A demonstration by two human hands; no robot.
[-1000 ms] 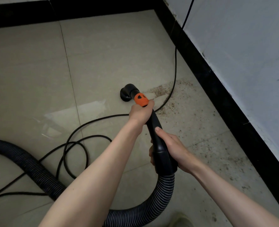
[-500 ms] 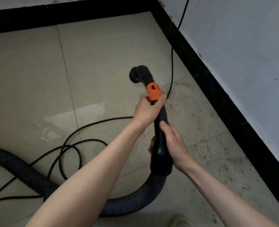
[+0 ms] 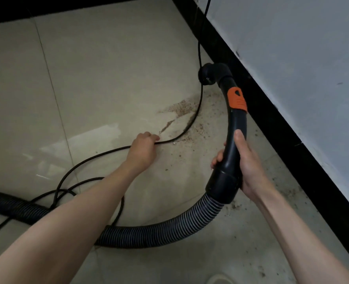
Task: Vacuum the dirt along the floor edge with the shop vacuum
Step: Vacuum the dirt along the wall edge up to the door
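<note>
The left hand [image 3: 143, 150] is curled shut on the black power cord [image 3: 198, 103], fingers [image 3: 149, 135] pinched around it low over the tiled floor [image 3: 108, 68]. At its 2 o'clock a patch of brown dirt [image 3: 182, 108] lies under the cord. The right hand [image 3: 245, 162] is clamped around the black vacuum handle [image 3: 234, 140], thumb along its top. The ribbed hose [image 3: 169, 228] curves away toward 8 o'clock. The nozzle [image 3: 212, 75] sits at 12 o'clock, close to the black baseboard [image 3: 282, 128]; open floor lies leftward.
</note>
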